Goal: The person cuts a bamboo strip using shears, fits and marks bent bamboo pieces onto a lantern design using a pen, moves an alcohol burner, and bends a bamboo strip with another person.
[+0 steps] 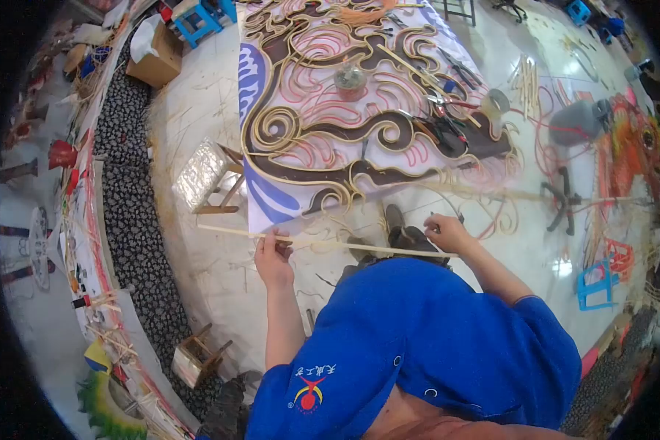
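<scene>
A long pale strip, which looks like split bamboo, stretches across in front of my blue shirt. Its left part is gripped by my left hand, fingers closed around it. My right hand is raised just above the strip's right end, with thumb and fingertips pinched together. Whatever those fingertips hold, if anything, is too small to make out. Beyond both hands lies a large printed sheet bearing a scrollwork frame of bent pale strips over dark and pink curves.
On the sheet are a glass jar, a tape roll and several pliers. A small stool stands at the left. A grey container, red hose and blue stool are at the right. My shoes are below.
</scene>
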Tool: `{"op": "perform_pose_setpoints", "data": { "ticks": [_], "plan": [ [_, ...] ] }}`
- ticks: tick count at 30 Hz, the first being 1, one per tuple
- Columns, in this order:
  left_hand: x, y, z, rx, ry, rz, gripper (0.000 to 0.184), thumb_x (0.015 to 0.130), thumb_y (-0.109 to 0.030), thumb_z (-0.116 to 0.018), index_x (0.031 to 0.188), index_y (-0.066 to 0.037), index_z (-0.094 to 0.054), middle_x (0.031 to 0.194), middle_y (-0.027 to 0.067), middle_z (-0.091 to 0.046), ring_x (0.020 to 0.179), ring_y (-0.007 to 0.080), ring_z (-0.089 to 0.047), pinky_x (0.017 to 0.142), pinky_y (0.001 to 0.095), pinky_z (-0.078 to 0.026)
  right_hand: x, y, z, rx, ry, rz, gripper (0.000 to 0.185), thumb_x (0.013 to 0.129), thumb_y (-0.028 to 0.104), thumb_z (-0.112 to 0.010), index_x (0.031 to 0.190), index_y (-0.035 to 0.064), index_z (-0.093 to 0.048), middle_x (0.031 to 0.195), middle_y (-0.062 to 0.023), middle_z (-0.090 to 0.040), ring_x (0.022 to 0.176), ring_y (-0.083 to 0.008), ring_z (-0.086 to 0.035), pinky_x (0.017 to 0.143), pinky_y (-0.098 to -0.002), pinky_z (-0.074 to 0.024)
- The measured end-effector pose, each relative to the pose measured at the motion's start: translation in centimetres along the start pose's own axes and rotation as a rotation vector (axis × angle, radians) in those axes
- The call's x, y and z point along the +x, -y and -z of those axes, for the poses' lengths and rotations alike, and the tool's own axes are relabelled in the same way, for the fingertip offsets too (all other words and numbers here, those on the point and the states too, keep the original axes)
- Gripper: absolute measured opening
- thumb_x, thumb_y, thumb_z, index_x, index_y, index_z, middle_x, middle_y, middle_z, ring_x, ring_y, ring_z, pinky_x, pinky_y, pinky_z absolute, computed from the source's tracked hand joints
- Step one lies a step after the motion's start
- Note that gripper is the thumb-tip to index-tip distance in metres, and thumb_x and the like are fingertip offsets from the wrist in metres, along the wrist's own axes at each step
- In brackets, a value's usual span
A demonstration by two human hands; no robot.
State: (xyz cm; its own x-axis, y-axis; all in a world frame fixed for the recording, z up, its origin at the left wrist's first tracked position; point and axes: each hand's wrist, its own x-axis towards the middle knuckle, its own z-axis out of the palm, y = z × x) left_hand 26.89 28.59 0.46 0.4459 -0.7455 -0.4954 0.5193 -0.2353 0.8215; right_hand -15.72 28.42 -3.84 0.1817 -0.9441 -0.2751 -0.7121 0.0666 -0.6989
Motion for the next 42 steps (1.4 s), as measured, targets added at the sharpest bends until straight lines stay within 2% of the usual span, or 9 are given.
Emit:
{"op": "perform_pose_setpoints", "data": {
  "ticks": [5,8,13,20,25,28,37,40,42],
  "plan": [
    [1.3,0.1,-0.2,0.029,0.086,-0.044,0.019,0.101,-0.022,-0.061,0.107,-0.003,-0.064,0.09,0.0059,-0.07,0.071,0.0106,-0.061,0.057,0.0231,-0.046,-4.5,1.1,2.9,0.269,-0.057,-0.347,0.019,0.086,0.012,-0.068,0.099,-0.0019,-0.069,0.081,-0.0106,-0.07,0.079,-0.0179,-0.07,0.07,-0.0319,-0.0536],
    [1.4,-0.1,-0.7,0.038,0.103,-0.066,0.019,0.101,-0.022,-0.061,0.107,-0.004,-0.064,0.09,0.0056,-0.07,0.072,0.0116,-0.063,0.058,0.0233,-0.047,-6.2,-0.4,3.9,0.097,-0.377,-0.193,0.021,0.086,0.012,-0.069,0.102,-0.002,-0.069,0.084,-0.0108,-0.07,0.08,-0.0168,-0.069,0.07,-0.0298,-0.0533],
    [0.3,-0.4,-2.0,0.074,0.145,-0.115,0.018,0.101,-0.022,-0.061,0.107,-0.005,-0.064,0.091,0.0054,-0.07,0.075,0.0137,-0.066,0.059,0.0238,-0.047,-7.1,3.1,5.0,0.227,-0.447,-0.113,0.025,0.085,0.012,-0.07,0.106,-0.0011,-0.068,0.09,-0.0106,-0.072,0.082,-0.0153,-0.068,0.07,-0.0293,-0.0522],
    [-1.6,0.3,-3.9,0.105,0.142,-0.134,0.019,0.101,-0.022,-0.061,0.104,-0.003,-0.064,0.089,0.0056,-0.069,0.073,0.013,-0.065,0.058,0.0233,-0.046,-5.8,1.9,3.6,-0.009,-0.243,0.234,0.028,0.084,0.015,-0.073,0.108,0.002,-0.069,0.083,-0.0112,-0.071,0.072,-0.0203,-0.067,0.066,-0.0312,-0.0503],
    [-3.3,1.0,-5.9,0.134,0.134,-0.136,0.019,0.101,-0.022,-0.061,0.106,-0.004,-0.064,0.09,0.0062,-0.069,0.074,0.0147,-0.066,0.059,0.0251,-0.048,-6.1,0.3,5.4,0.099,-0.013,-0.001,0.028,0.083,0.016,-0.074,0.108,0.0036,-0.069,0.074,-0.012,-0.068,0.065,-0.0227,-0.064,0.062,-0.0335,-0.0492],
    [-4.5,1.3,-7.3,0.161,0.118,-0.135,0.019,0.101,-0.022,-0.061,0.106,-0.004,-0.064,0.089,0.0061,-0.069,0.074,0.0148,-0.066,0.059,0.0252,-0.048,-6.0,-0.4,6.2,0.1,0.0,-0.022,0.025,0.082,0.021,-0.072,0.104,0.0091,-0.07,0.077,-0.0158,-0.07,0.073,-0.0338,-0.069,0.067,-0.0424,-0.0539],
    [-6.8,3.3,-8.6,0.216,0.065,-0.135,0.02,0.1,-0.021,-0.062,0.107,-0.003,-0.064,0.091,0.0069,-0.07,0.075,0.0146,-0.067,0.059,0.024,-0.047,-5.7,-4.1,6.7,0.151,0.053,-0.013,0.024,0.083,0.025,-0.072,0.102,0.0087,-0.071,0.077,-0.016,-0.07,0.071,-0.0337,-0.069,0.066,-0.0423,-0.0537],
    [-6.7,3.9,-9.1,0.222,0.058,-0.121,0.02,0.1,-0.021,-0.063,0.107,-0.003,-0.064,0.091,0.007,-0.071,0.075,0.0143,-0.068,0.059,0.0235,-0.048,-5.5,-4.7,7.1,0.187,0.012,0.046,0.02,0.083,0.02,-0.074,0.096,0.0043,-0.072,0.067,-0.0117,-0.064,0.059,-0.0181,-0.059,0.057,-0.0335,-0.0456],
    [-6.3,4.4,-9.8,0.252,0.067,-0.091,0.02,0.099,-0.022,-0.063,0.107,-0.003,-0.065,0.091,0.0066,-0.071,0.076,0.0143,-0.068,0.059,0.0237,-0.048,-5.3,-5.2,7.7,0.194,0.0,0.027,0.02,0.083,0.02,-0.074,0.094,0.0038,-0.072,0.067,-0.011,-0.064,0.058,-0.0175,-0.058,0.056,-0.0332,-0.0451]
  ]
}}
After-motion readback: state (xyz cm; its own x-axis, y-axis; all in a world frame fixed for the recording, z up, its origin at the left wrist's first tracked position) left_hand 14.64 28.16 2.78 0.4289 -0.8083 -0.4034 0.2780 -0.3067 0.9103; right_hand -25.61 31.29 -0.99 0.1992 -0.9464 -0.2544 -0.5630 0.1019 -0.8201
